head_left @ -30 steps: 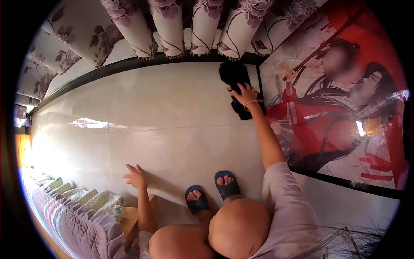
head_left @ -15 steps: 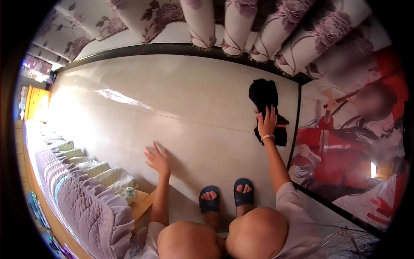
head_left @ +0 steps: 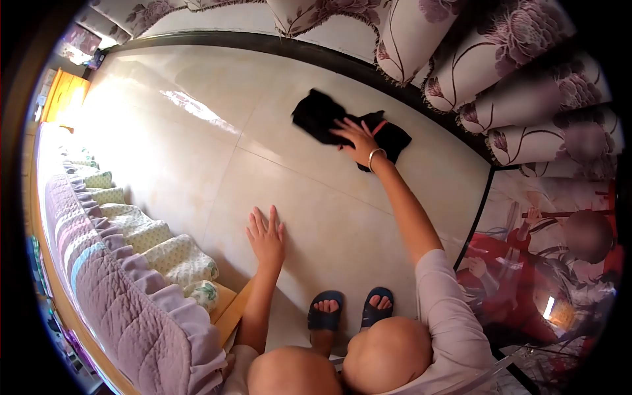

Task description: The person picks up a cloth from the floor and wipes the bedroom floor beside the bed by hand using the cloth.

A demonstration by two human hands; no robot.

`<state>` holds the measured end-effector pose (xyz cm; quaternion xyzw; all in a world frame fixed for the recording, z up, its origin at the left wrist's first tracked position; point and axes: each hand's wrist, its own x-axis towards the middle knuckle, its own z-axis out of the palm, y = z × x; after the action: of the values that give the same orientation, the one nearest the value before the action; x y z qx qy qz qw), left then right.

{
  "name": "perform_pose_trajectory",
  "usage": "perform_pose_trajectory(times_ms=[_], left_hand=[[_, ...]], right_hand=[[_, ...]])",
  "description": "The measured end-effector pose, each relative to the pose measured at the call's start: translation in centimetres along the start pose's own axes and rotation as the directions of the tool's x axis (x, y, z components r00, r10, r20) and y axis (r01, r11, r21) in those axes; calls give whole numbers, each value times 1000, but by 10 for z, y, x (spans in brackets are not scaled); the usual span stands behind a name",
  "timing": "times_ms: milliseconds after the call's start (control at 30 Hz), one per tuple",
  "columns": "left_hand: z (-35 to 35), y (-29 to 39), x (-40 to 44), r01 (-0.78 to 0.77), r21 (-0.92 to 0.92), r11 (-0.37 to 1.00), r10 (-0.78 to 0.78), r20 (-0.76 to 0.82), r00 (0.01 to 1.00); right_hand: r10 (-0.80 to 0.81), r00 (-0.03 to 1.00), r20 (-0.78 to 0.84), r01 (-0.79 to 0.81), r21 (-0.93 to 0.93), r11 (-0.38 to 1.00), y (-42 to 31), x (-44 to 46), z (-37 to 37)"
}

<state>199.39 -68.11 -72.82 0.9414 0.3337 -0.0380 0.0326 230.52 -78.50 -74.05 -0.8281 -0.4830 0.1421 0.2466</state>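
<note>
A black cloth (head_left: pixel 318 117) with a thin reddish strip lies crumpled on the pale tiled floor (head_left: pixel 309 191). Across its middle rests my right hand (head_left: pixel 357 139), fingers spread and pointing left, a bracelet at the wrist. The fingers press on top of the cloth rather than wrap round it. My left hand (head_left: pixel 266 240) is lower and to the left, over bare tiles, with its fingers apart and nothing in it. Whether its palm touches the floor cannot be made out.
Two sandalled feet (head_left: pixel 326 313) and bent knees are below. A bed with a quilted cover (head_left: pixel 125 283) stands at the left. Floral curtains (head_left: pixel 520 39) hang along the top and right. A red illustrated panel (head_left: pixel 513 283) is at the lower right.
The view has turned. My right hand and the black cloth have moved left across the floor, away from the illustrated panel. My left hand remains open, its fingers now pointing upward.
</note>
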Motion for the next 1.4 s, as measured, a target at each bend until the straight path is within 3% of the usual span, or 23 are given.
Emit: perform_pose_trajectory(times_ms=[67,133,233,300,367,433,467,567,633,700,767,833,967,1033,1133,1167,1233,1333,1400], left_hand=[[-8,6,2,36,-10,999,-36,24,999],[-8,9,1,57,-21,998,-55,62,997],[1,1,-1,44,-69,997,-40,55,998],[-1,-2,2,43,-208,977,-38,32,999],[-8,5,-6,46,-184,982,-39,41,998],[-26,17,-18,175,-219,960,-148,133,980],[-12,18,-34,166,-249,954,-145,100,984],[-17,30,-67,162,-371,915,-98,186,978],[-24,30,-107,-13,-371,929,65,128,990],[-23,22,-135,-58,-300,952,95,111,989],[-16,4,-164,-111,-439,892,147,47,988],[-11,-8,-193,-123,-478,870,135,-8,991],[-14,-47,-275,-148,-350,925,200,118,973],[-2,-77,-318,-61,-150,987,96,236,967],[-11,-114,-354,-84,-137,987,122,298,947],[-13,-117,-358,-100,-137,986,136,290,947],[-16,-118,-357,-177,-221,959,201,92,975],[-5,-128,-357,-253,-214,943,264,21,964],[-8,-136,-359,-252,-211,944,277,101,955]], right_hand=[[-41,992,116,39,27,999,-9,-13,-8],[-80,965,250,99,-62,993,-10,-44,-18],[44,968,247,-36,-36,999,-15,-108,-29],[135,927,351,-98,-120,988,-30,-147,-33],[207,889,407,-153,-162,975,-51,-181,-22],[203,871,448,-95,-252,963,-74,-205,2],[170,889,425,-98,-185,978,-77,-220,21],[251,805,538,-174,-190,966,-113,-229,20],[270,872,408,-211,-184,960,-121,-239,29],[244,902,355,-188,-185,965,-122,-247,31],[236,916,326,-180,-193,965,-129,-269,32],[256,905,341,-204,-179,962,-139,-294,39],[230,903,364,-196,-128,972,-164,-364,58],[227,886,404,-195,-119,973,-177,-393,64],[228,856,464,-165,-173,971,-186,-423,73],[252,838,484,-184,-186,965,-191,-431,73],[265,852,452,-236,-122,964,-194,-442,81],[311,838,448,-239,-211,948,-195,-442,83],[312,831,460,-270,-157,950,-197,-441,78]])
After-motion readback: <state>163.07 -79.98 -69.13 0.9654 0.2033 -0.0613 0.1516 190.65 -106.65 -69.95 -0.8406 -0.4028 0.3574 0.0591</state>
